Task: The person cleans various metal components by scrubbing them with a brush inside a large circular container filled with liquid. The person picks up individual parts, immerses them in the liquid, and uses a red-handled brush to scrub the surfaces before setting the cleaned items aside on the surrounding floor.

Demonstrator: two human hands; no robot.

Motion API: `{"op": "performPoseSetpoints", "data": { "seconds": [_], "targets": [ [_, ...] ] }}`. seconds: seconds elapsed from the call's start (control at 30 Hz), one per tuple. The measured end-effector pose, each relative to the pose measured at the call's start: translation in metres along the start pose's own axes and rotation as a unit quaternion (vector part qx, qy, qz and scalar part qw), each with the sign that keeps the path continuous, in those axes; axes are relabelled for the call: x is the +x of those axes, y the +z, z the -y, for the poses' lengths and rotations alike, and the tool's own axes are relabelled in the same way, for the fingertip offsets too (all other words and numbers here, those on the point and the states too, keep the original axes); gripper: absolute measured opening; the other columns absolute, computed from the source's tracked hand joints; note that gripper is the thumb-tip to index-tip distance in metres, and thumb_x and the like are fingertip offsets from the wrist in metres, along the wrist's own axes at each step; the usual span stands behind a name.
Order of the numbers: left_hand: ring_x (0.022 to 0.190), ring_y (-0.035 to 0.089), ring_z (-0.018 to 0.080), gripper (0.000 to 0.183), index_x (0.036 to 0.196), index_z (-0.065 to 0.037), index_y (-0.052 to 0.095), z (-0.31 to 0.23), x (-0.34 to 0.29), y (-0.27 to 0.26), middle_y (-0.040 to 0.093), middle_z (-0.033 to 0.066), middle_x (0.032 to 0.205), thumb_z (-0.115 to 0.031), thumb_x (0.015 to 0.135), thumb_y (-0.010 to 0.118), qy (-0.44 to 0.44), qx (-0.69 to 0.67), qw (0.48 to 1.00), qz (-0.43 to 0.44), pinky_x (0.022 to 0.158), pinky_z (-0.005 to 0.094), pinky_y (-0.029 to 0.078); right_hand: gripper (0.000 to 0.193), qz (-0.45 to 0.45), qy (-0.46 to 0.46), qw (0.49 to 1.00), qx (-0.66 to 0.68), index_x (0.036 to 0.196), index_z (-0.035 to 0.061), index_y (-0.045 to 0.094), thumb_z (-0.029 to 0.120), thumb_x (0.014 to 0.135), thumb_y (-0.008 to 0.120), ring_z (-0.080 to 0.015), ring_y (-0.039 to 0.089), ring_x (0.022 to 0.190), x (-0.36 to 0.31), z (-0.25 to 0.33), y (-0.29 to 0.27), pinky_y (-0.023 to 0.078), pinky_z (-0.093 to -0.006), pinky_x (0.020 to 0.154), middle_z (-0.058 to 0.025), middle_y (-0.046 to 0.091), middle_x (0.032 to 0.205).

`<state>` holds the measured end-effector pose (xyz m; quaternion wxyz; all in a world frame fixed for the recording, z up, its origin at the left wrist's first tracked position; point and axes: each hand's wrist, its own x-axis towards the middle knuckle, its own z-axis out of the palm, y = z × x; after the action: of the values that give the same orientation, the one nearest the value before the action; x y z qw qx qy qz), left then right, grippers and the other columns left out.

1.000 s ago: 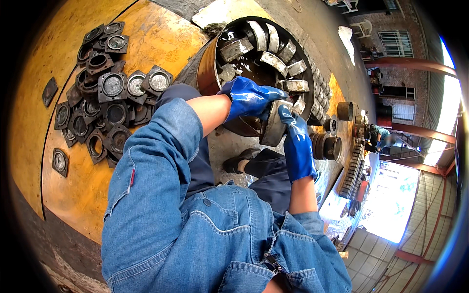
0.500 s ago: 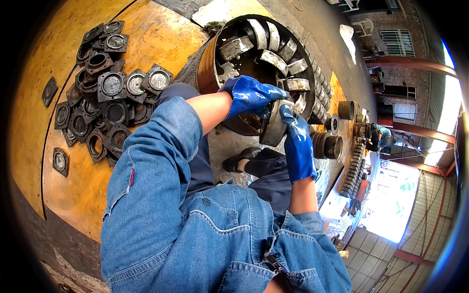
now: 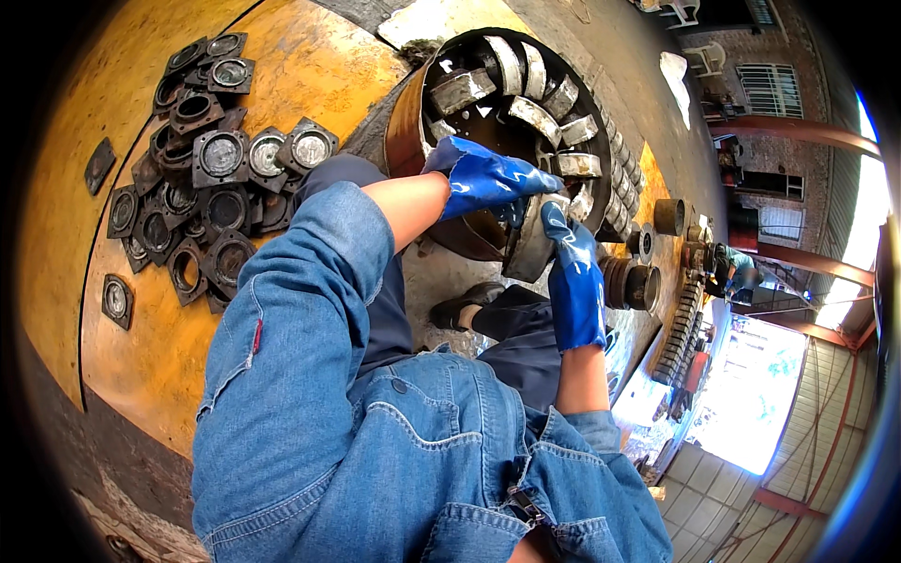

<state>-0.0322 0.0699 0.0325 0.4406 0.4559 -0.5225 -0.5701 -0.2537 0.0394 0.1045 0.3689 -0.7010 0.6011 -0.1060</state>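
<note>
Both my hands wear long, wet-looking blue rubber gloves. A thick, curved grey metal block (image 3: pixel 531 246) is tilted upright between them at the near rim of a round rusty metal drum (image 3: pixel 405 131). My left hand (image 3: pixel 497 184) reaches across its top end, fingers bent over the upper edge and fingertips partly hidden. Around the right side of the block, my right hand (image 3: pixel 572 258) is closed, thumb near the top. Inside the drum, several similar curved blocks (image 3: pixel 533 120) lie around dark liquid.
Square dark metal plates with round centres (image 3: pixel 221 155) are heaped on the yellow floor sheet (image 3: pixel 310 70) at left. Stacked curved blocks (image 3: pixel 619 188) line the drum's right side. Metal rings (image 3: pixel 642 287) stand farther right. Another person (image 3: pixel 741 267) is in the background.
The view has shifted slightly, so the drum and plates appear a little to the right. Both hands keep their hold on the block, with hardly any movement.
</note>
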Motion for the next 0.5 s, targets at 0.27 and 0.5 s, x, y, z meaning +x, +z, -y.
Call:
{"op": "performPoseSetpoints", "data": {
  "seconds": [0.27,0.5],
  "targets": [
    [0.095,0.067,0.0144,0.043,0.142,-0.025,0.068,-0.020,-0.018,-0.002,0.073,0.0059,0.112,-0.046,0.109,0.050,0.013,-0.021,1.000,0.010,0.087,0.0301,0.054,0.068,0.011,-0.019,0.999,0.040,0.129,-0.0021,0.063,0.059,0.098,0.068,-0.0209,0.054,0.098,-0.007,0.008,0.002,0.046,-0.0350,0.089,-0.0090,0.064,0.108],
    [0.087,0.070,0.0160,0.050,0.142,-0.021,0.069,-0.002,-0.006,0.000,0.075,0.0084,0.102,-0.052,0.108,0.050,0.046,-0.030,0.999,0.003,0.082,0.0303,0.056,0.067,0.017,-0.026,0.998,0.055,0.129,-0.0016,0.064,0.057,0.098,0.069,-0.0202,0.054,0.097,-0.010,0.013,0.003,0.046,-0.0345,0.089,-0.0081,0.064,0.107]
  ]
}}
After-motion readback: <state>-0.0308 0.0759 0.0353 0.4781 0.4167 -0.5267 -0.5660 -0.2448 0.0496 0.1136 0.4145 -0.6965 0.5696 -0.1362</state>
